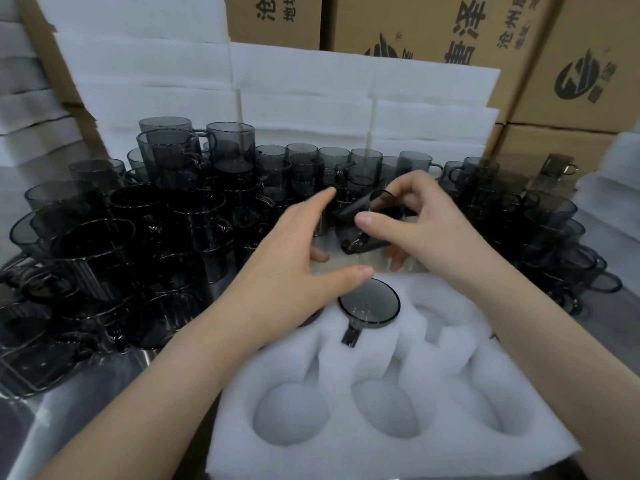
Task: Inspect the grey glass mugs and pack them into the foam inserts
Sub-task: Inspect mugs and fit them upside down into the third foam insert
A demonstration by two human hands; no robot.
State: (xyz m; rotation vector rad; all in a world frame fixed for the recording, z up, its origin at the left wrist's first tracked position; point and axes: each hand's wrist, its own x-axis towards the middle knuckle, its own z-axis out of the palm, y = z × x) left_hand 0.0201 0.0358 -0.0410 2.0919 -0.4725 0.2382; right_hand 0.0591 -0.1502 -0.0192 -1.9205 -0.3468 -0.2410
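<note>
A white foam insert (381, 372) with round pockets lies in front of me. One grey glass mug (369, 303) sits in the middle pocket of the far row, handle toward me. My right hand (412, 216) holds a tilted grey mug (363, 216) above the insert's far edge, thumb on its side. My left hand (294, 251) is open beside that mug, fingers spread, thumb just over the seated mug's rim. A dark shape under my left wrist may be another seated mug; it is mostly hidden.
Several grey mugs (145, 230) crowd the steel table on the left, far side and right (554, 223), some stacked. Foam sheets (311, 98) are piled behind them, cardboard boxes (571, 64) beyond. The near row's pockets (384, 414) hold nothing.
</note>
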